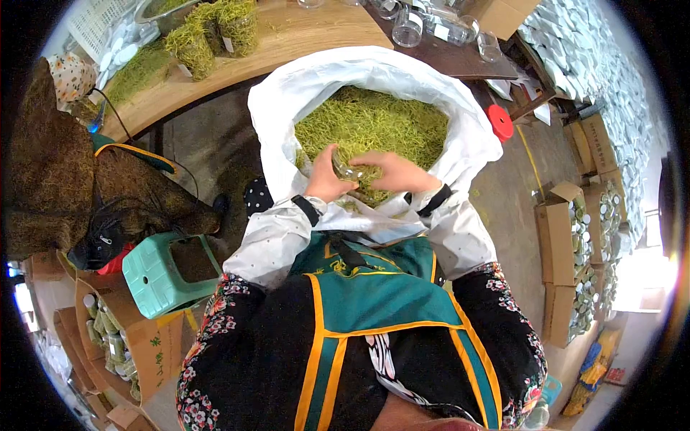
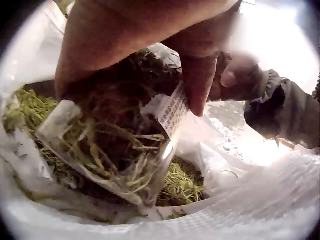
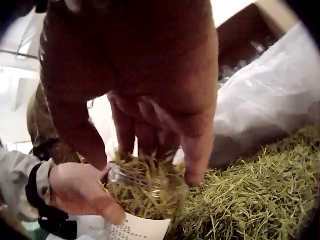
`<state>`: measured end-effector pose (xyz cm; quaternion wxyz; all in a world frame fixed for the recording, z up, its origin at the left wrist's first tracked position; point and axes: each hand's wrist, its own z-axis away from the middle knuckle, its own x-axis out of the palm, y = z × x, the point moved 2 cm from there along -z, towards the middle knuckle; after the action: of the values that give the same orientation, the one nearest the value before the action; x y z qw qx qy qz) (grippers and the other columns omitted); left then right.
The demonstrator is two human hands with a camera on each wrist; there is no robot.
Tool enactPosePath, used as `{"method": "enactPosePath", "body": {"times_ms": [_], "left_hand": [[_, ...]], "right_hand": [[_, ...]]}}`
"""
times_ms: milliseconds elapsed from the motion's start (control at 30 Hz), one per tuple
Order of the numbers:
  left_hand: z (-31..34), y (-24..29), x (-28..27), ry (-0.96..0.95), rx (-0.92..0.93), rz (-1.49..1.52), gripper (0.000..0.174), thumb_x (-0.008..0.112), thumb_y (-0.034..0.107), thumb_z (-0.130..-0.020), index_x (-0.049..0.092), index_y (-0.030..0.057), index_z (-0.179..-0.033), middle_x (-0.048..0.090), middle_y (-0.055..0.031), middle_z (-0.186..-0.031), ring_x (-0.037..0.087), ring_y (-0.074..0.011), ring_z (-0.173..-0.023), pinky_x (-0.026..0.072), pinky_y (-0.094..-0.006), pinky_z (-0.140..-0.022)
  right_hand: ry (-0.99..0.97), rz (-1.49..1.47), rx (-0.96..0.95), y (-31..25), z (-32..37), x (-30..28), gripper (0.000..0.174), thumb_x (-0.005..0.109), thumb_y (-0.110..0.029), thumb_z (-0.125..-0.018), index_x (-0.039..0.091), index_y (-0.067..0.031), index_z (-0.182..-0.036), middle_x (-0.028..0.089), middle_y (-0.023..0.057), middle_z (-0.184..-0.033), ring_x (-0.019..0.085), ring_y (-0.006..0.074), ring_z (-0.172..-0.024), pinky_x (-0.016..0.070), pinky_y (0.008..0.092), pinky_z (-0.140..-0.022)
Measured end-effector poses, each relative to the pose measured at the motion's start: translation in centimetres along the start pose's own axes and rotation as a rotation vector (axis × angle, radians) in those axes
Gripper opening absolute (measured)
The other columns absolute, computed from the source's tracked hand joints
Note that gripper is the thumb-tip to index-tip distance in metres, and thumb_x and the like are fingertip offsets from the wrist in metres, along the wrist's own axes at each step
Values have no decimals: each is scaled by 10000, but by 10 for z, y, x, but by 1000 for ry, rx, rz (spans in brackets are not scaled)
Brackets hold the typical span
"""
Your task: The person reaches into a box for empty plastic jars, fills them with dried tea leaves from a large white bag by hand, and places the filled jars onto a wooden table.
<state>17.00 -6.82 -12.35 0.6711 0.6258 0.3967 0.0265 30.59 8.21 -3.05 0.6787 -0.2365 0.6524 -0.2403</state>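
A large white plastic bag [image 1: 277, 100], rolled open at the top, holds a heap of dried yellow-green herb strands [image 1: 374, 115]. Over its near side my left hand [image 1: 325, 178] grips a clear plastic jar [image 3: 150, 187] round its side. Strands fill the jar up to its mouth, and a printed white label [image 3: 142, 227] is stuck to its wall. My right hand [image 1: 397, 172] is over the mouth, its fingers pointing down into the strands there and its thumb close by the rim. In the left wrist view the jar's clear bottom [image 2: 117, 165] shows strands inside.
A wooden table [image 1: 302, 36] behind the bag bears filled jars [image 1: 190, 52]; empty jars [image 1: 408, 29] lie on a dark table at right. Cardboard boxes of filled jars [image 1: 582, 237] stand right. At left are a green stool [image 1: 151, 276] and another person [image 1: 50, 165].
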Motion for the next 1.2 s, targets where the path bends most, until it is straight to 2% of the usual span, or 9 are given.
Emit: {"method": "enactPosePath", "body": {"times_ms": [67,200,233,333,367,467,667,933,1200], "left_hand": [[-1,-9,-13,131,-59,77,1060,967,195,-555,401,-16,-1426,515,-236,-1346,484,-383,-1304,388,-444,-1124],[0,2,-52,222,-95,150,983,973,155,-553,432,-27,-1354,573,-202,-1271,561,-341,-1222,446,-411,-1059],[-2,4,-58,163,-87,216,1031,971,145,-564,391,-38,-1397,552,-213,-1308,550,-340,-1245,453,-397,-1057],[-6,-17,-51,210,-25,198,1092,969,161,-573,346,-44,-1446,518,-226,-1357,531,-348,-1274,439,-399,-1080],[-6,-17,-51,214,-27,195,1092,969,161,-573,346,-44,-1446,518,-226,-1357,531,-348,-1274,439,-399,-1080],[-2,-16,-46,218,-10,193,1135,966,186,-582,313,-46,-1481,482,-240,-1396,503,-366,-1302,415,-411,-1111],[-6,-24,-24,156,18,84,1130,953,204,-581,321,-13,-1492,468,-249,-1413,445,-409,-1341,359,-447,-1155],[-8,26,7,65,10,-207,1063,951,196,-567,391,12,-1452,511,-245,-1361,479,-434,-1280,407,-477,-1101],[-8,31,11,84,206,-253,1026,936,175,-558,416,-4,-1424,518,-230,-1340,481,-425,-1249,397,-476,-1099]], "right_hand": [[14,-121,-18,29,-8,-10,637,679,-94,-759,587,-17,-1384,628,200,-1350,608,314,-1249,469,402,-1073],[311,-9,566,74,-20,-23,854,801,-321,-835,394,-79,-1547,470,247,-1506,436,353,-1419,387,425,-1162],[243,-5,525,85,-31,-12,1008,853,-441,-786,314,-167,-1592,321,284,-1585,314,442,-1469,344,487,-1191],[-48,378,671,43,-42,22,1040,853,-524,-744,309,-252,-1588,291,252,-1609,293,519,-1449,359,596,-1164],[4,421,598,51,-43,47,1011,894,-439,-702,369,-295,-1555,309,231,-1586,299,564,-1415,414,653,-1090],[209,481,346,68,-36,74,833,882,-179,-649,545,-196,-1410,530,229,-1315,496,500,-1248,532,532,-962],[525,102,419,86,-14,20,727,862,-144,-663,597,-108,-1339,593,231,-1215,641,404,-1062,531,451,-963],[193,101,88,-8,3,-20,772,843,-159,-726,521,-94,-1425,418,220,-1483,523,388,-1291,443,404,-1105],[232,187,18,-4,19,-17,588,742,-82,-744,612,-48,-1316,651,192,-1199,582,396,-1175,481,447,-1017]]}}
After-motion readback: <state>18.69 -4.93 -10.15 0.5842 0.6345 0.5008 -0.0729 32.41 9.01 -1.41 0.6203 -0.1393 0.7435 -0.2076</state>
